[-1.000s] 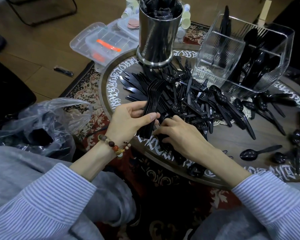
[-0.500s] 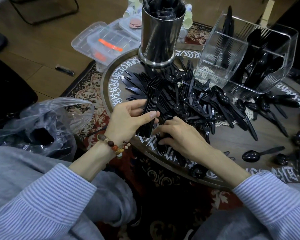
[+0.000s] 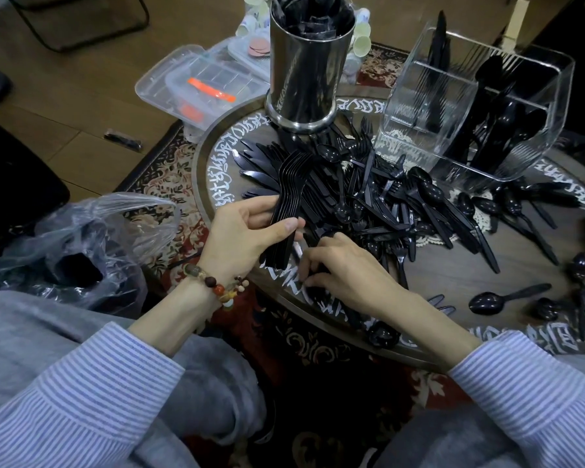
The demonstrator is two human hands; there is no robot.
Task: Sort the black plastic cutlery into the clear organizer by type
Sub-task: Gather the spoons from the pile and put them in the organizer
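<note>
step in hand, by my reading: collecting forks into one bundle before loading the organizer. left hand [image 3: 247, 228] grips a nested stack of black forks [image 3: 289, 201], thumb across the handles, fingers curled behind. the stack sits over the near-left edge of the round table [image 3: 453, 268]. its long axis runs near-to-far, leaning slightly right; tines point away from the person toward the steel canister [image 3: 309, 72], handle ends point back toward the table rim.

right hand [image 3: 341, 268] lies knuckles-up just right of the stack's handle ends, fingers curled down into the near edge of the loose cutlery pile [image 3: 385, 204]. it appears to be pinching a piece there, but the fingertips are hidden, so i cannot tell whether anything is held.

clear organizer [image 3: 480, 106] stands at the far right of the table, well apart from both hands. spoons fill its right compartment; a few pieces stand in the left one.

next move, judged: free one more fork from the tangle, turn it tines-away to match, nest it onto the stack. later the bundle needs carrying across the pile to the organizer.
</note>
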